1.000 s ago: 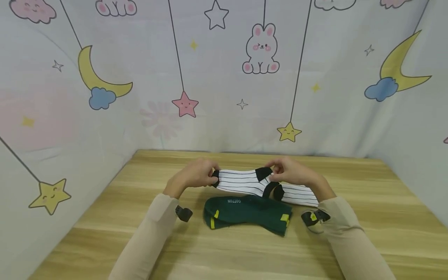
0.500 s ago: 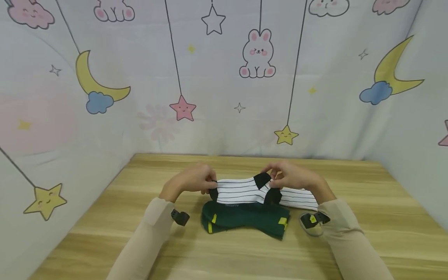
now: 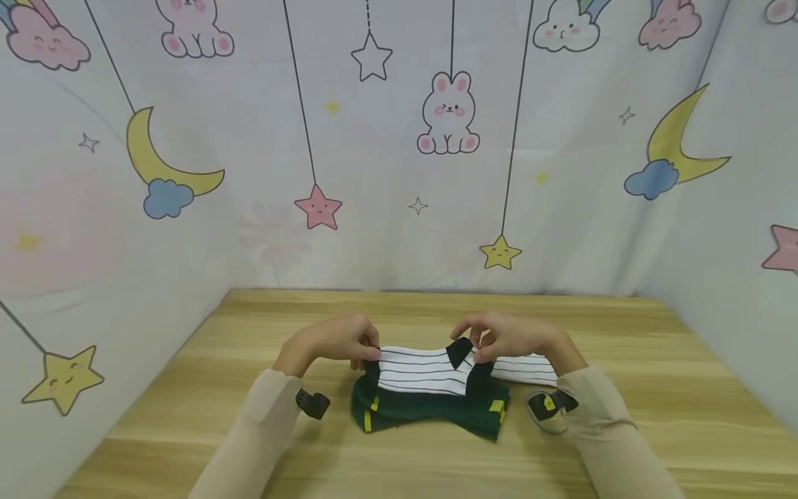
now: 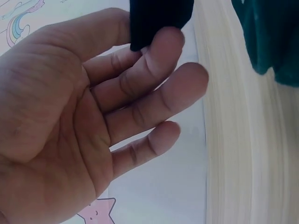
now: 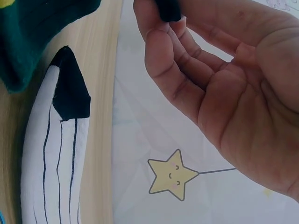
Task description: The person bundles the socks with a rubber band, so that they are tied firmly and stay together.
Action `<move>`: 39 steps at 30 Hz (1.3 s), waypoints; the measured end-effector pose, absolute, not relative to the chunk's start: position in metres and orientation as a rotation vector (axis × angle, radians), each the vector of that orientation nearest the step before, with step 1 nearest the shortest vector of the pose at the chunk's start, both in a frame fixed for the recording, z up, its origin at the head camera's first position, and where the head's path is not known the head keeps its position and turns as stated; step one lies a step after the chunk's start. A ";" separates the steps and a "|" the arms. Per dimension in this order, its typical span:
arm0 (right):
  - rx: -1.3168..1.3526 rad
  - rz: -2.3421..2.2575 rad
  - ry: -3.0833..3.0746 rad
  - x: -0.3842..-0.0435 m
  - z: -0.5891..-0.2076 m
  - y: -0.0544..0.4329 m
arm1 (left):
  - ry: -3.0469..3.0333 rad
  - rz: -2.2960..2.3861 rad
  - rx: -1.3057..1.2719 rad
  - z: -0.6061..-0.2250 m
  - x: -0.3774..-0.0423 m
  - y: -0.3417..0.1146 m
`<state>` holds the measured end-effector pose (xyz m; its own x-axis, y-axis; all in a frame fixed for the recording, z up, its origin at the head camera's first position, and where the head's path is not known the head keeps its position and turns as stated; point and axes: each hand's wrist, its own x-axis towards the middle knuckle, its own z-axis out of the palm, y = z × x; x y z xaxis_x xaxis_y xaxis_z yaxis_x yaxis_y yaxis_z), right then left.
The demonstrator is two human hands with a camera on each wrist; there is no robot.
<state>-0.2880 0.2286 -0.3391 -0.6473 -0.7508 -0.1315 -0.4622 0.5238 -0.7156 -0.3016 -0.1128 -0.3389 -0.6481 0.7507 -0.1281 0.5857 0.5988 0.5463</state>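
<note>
A white sock with thin dark stripes and black ends point(image 3: 414, 371) stretches between both hands in the head view. The left hand point(image 3: 339, 338) pinches its black left end; in the left wrist view that black end point(image 4: 161, 18) sits between thumb and index finger, the other fingers loosely bent. At its black-patched right end, the right hand point(image 3: 514, 334) pinches it by thumb and fingers. Dark green fabric, seemingly a sock point(image 3: 430, 410), with yellow marks lies flat below, partly covered from view by the striped sock. Whether the two touch I cannot tell.
A second striped sock point(image 3: 526, 369) lies on the wooden table point(image 3: 399, 464), partly behind the right hand; its black patch shows in the right wrist view point(image 5: 72, 93). A white curtain point(image 3: 386, 166) with printed stars and moons stands around the table's back and sides.
Both hands have brought the held striped sock toward the person, so it now overlaps the far part of the green sock in view. The camera has tilted up slightly.
</note>
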 end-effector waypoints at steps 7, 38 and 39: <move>-0.956 -0.884 2.295 -0.288 -0.333 0.232 | 2.415 0.657 1.072 -0.333 -0.304 -0.108; -0.954 -0.861 2.185 -0.285 -0.334 0.228 | 2.338 0.604 1.051 -0.333 -0.297 -0.108; -0.955 -0.861 2.183 -0.285 -0.334 0.228 | 2.339 0.595 1.051 -0.333 -0.297 -0.108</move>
